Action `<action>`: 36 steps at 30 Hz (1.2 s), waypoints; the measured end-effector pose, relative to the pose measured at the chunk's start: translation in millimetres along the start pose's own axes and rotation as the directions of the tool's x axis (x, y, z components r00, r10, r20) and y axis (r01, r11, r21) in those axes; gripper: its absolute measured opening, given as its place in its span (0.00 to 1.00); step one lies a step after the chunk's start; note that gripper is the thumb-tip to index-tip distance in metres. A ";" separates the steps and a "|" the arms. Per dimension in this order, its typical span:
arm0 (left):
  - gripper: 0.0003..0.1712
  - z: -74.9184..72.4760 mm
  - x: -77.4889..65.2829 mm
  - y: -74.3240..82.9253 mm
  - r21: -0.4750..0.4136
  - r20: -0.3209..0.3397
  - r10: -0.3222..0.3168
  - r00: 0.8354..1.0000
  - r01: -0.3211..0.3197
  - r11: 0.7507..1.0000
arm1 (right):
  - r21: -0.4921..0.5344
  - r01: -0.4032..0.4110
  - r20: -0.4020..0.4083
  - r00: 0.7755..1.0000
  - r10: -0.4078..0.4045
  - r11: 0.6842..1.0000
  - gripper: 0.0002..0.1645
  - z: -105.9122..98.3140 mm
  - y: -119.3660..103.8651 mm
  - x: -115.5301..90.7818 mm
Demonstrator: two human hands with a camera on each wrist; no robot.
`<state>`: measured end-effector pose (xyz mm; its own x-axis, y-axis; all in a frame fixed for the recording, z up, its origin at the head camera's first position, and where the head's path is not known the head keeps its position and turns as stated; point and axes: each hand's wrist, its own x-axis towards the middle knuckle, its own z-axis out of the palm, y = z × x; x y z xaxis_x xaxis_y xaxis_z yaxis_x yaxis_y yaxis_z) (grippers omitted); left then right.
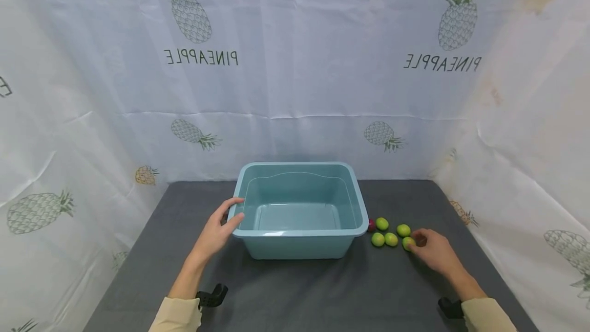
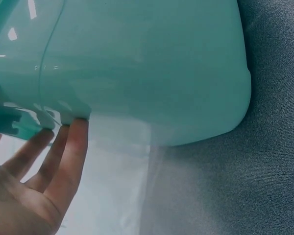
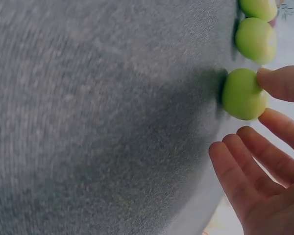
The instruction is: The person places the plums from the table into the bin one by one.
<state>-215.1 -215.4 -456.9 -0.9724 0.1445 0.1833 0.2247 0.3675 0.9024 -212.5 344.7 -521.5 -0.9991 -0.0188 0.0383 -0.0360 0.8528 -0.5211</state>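
Observation:
A light blue-green plastic tub (image 1: 295,246) stands on the dark cloth. At its left rim is my left hand (image 1: 217,232), thumb and forefinger over the edge; in the left wrist view the other fingers (image 2: 71,156) touch the outer wall under the rim. To the right of the tub my right hand (image 1: 435,251) pinches a lime (image 3: 243,94) between thumb and forefinger, the fruit still at the cloth. The remaining right fingers (image 3: 235,176) are spread away from it. Several more limes (image 1: 391,240) lie between that hand and the tub.
A dark red round fruit (image 1: 371,226), partly hidden, lies against the tub's right side. White curtains (image 1: 295,86) with pineapple prints hang behind and on both sides of the dark table (image 1: 322,296). Black straps with devices (image 1: 213,296) circle both wrists.

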 end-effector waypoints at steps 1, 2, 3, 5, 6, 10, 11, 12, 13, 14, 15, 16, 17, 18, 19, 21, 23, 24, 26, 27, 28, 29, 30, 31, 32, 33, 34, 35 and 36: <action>0.26 -0.3 0.0 -0.1 0.001 -0.001 0.000 1.000 0.000 1.000 | 0.000 0.005 0.001 1.000 -0.005 1.000 0.23 0.5 0.7 0.2; 0.26 -0.4 -0.3 -0.3 0.001 0.000 -0.001 1.000 0.001 1.000 | 0.000 0.009 0.000 1.000 -0.009 1.000 0.23 1.0 1.1 0.3; 0.26 -0.7 -0.4 -0.3 0.001 -0.001 0.001 1.000 -0.001 1.000 | 0.001 0.011 0.000 1.000 -0.011 1.000 0.23 1.4 1.3 0.2; 0.26 -0.8 -1.1 -0.4 0.002 -0.001 0.002 1.000 -0.002 1.000 | -0.002 0.012 0.003 1.000 -0.012 1.000 0.23 2.5 1.5 0.2; 0.26 -0.9 -1.6 -0.5 0.001 0.000 0.001 1.000 -0.001 1.000 | -0.005 0.012 0.005 1.000 -0.012 1.000 0.23 3.1 1.4 0.3; 0.26 -0.8 -3.1 -1.1 -0.002 0.001 -0.002 1.000 0.002 1.000 | -0.020 0.019 0.010 1.000 -0.019 1.000 0.22 4.8 -2.0 1.5; 0.26 -0.8 -3.3 -1.1 -0.002 0.002 -0.001 1.000 0.001 1.000 | -0.019 0.023 0.013 1.000 -0.023 1.000 0.21 4.9 -3.4 2.0; 0.27 -0.9 -3.4 -1.2 -0.002 0.002 0.001 1.000 -0.001 1.000 | -0.019 0.026 0.017 1.000 -0.026 0.999 0.21 5.0 -4.6 2.4; 0.27 -0.9 -3.6 -1.1 -0.003 0.001 0.000 1.000 0.000 1.000 | -0.019 0.029 0.021 0.999 -0.029 0.999 0.20 5.0 -6.1 2.7; 0.27 -0.7 -3.9 -1.1 -0.002 0.000 -0.001 1.000 0.001 1.000 | -0.018 0.031 0.024 0.999 -0.030 0.999 0.20 5.0 -7.5 2.9; 0.27 -0.7 -4.0 -0.8 -0.003 0.000 -0.002 1.000 0.002 1.000 | -0.015 0.033 0.029 0.999 -0.032 0.999 0.20 5.0 -8.7 3.1; 0.27 -0.6 -4.1 -0.6 -0.004 0.000 -0.004 1.000 0.004 1.000 | -0.015 0.031 0.032 0.999 -0.030 0.999 0.20 5.1 -9.8 3.1; 0.26 -0.7 -4.1 -0.3 -0.004 -0.002 -0.005 1.000 0.005 1.000 | -0.017 0.026 0.034 0.999 -0.026 0.999 0.20 5.0 -11.1 3.2; 0.26 -0.6 -4.2 -0.1 -0.005 -0.003 -0.007 1.000 0.007 1.000 | -0.022 0.022 0.032 0.999 -0.022 1.000 0.20 5.3 -12.0 3.4; 0.26 -0.4 -4.2 0.0 -0.007 -0.004 -0.009 1.000 0.009 1.000 | -0.027 0.020 0.032 0.999 -0.019 0.999 0.20 5.4 -12.8 3.6; 0.27 -0.5 -3.9 0.0 -0.006 -0.003 -0.007 1.000 0.007 1.000 | -0.033 0.013 0.038 0.999 -0.012 0.999 0.20 5.7 -14.1 4.6; 0.27 -0.3 -3.3 0.0 -0.007 -0.005 -0.006 1.000 0.006 1.000 | -0.046 0.010 0.043 0.999 -0.008 0.999 0.20 6.0 -15.0 5.9; 0.27 -0.2 -3.0 0.0 -0.007 -0.006 -0.008 1.000 0.008 1.000 | -0.053 0.009 0.046 0.999 -0.006 0.999 0.19 6.2 -15.2 6.6; 0.26 0.1 -2.2 0.8 -0.005 -0.007 -0.014 1.000 0.014 1.000 | -0.067 0.015 0.052 0.999 -0.012 0.998 0.19 6.0 -16.0 8.0; 0.26 0.3 -1.7 1.4 -0.008 -0.008 -0.020 1.000 0.020 1.000 | -0.077 0.020 0.051 0.999 -0.016 0.997 0.19 5.8 -16.6 8.6; 0.26 0.3 -1.2 2.0 -0.004 -0.009 -0.024 1.000 0.024 1.000 | -0.088 0.027 0.051 0.998 -0.022 0.996 0.19 5.5 -17.0 9.4; 0.26 0.2 -0.8 2.7 0.001 -0.008 -0.026 1.000 0.026 1.000 | -0.095 0.031 0.048 0.998 -0.026 0.995 0.19 5.2 -17.9 9.8; 0.26 0.1 -0.4 3.2 0.002 -0.005 -0.029 1.000 0.029 1.000 | -0.105 0.033 0.047 0.998 -0.029 0.994 0.20 4.8 -19.0 9.7; 0.27 0.0 -0.2 3.4 0.003 -0.001 -0.031 1.000 0.031 1.000 | -0.111 0.036 0.047 0.998 -0.031 0.993 0.20 4.6 -19.9 9.5; 0.27 -0.1 -0.1 3.2 0.004 0.002 -0.031 1.000 0.031 1.000 | -0.114 0.037 0.048 0.998 -0.032 0.993 0.21 4.5 -21.1 8.8; 0.27 -0.2 -0.2 3.0 0.000 0.008 -0.032 0.999 0.032 1.000 | -0.115 0.033 0.052 0.998 -0.027 0.993 0.21 4.6 -22.0 8.0; 0.27 -0.4 -0.3 2.7 -0.003 0.012 -0.029 0.999 0.029 1.000 | -0.115 0.030 0.055 0.998 -0.024 0.993 0.21 4.9 -22.7 6.8; 0.27 -0.4 -0.7 2.1 -0.010 0.017 -0.028 0.999 0.028 1.000 | -0.113 0.025 0.057 0.998 -0.018 0.993 0.21 5.4 -23.3 5.5; 0.28 -0.5 -1.1 1.3 -0.018 0.022 -0.026 0.999 0.026 1.000 | -0.112 0.022 0.062 0.998 -0.015 0.993 0.21 5.8 -23.4 4.3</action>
<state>-213.8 -215.5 -455.7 -0.9762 0.1549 0.1517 0.1983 0.3546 0.9137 -216.1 321.6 -514.1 -0.9979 -0.0640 -0.0066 -0.0553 0.9051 -0.4215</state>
